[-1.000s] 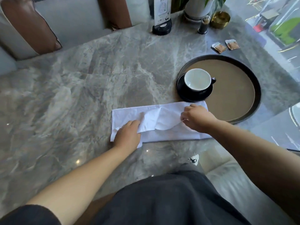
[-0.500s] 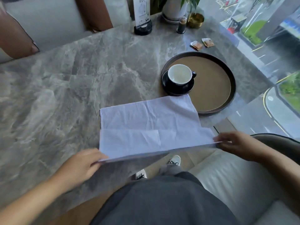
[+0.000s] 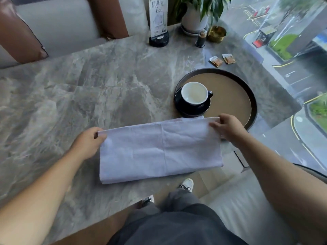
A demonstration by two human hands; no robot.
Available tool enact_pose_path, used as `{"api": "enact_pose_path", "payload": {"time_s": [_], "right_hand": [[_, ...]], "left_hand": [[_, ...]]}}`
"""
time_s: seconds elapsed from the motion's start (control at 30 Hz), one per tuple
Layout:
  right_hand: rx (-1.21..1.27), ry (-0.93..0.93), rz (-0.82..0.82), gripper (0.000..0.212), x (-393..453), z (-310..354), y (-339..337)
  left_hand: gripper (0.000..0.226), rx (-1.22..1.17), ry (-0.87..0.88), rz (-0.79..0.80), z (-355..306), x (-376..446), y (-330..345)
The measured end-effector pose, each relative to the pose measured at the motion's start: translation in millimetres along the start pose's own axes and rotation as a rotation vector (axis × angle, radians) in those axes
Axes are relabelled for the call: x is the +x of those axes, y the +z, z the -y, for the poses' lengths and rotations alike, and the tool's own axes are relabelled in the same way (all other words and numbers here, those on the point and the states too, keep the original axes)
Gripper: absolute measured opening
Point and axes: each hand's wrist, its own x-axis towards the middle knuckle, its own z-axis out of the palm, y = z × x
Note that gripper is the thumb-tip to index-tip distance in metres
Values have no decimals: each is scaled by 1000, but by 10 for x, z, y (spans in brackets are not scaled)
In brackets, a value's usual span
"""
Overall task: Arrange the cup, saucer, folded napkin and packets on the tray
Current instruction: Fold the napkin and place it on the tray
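A white napkin (image 3: 159,149) lies folded in half on the marble table near its front edge. My left hand (image 3: 88,142) pinches its far left corner and my right hand (image 3: 224,128) pinches its far right corner. Just beyond it sits a round dark tray (image 3: 247,96) with a tan inside. On the tray's left part stands a dark cup with a white inside (image 3: 194,93) on a dark saucer (image 3: 180,103). Two small brown packets (image 3: 216,61) (image 3: 229,58) lie on the table behind the tray.
At the table's far edge stand a menu card holder (image 3: 158,38), a small dark shaker (image 3: 200,39), a gold bowl (image 3: 216,34) and a potted plant (image 3: 194,20). The table's right edge borders a window. Cushioned seats lie beyond the far edge.
Both hands pulled the napkin's near edge up and toward me, then carried it forward over the far edge, folding the napkin in half. The hands now rest at the far corners.
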Motion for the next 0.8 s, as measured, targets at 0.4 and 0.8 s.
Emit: {"api": "enact_pose_path", "payload": {"time_s": [0.4, 0.8], "right_hand": [[-226, 159, 2, 23, 445, 21, 390], [-150, 133, -258, 25, 35, -200, 308]], "left_hand": [[17, 106, -152, -53, 34, 398, 424], [38, 184, -150, -107, 113, 349, 530]]}}
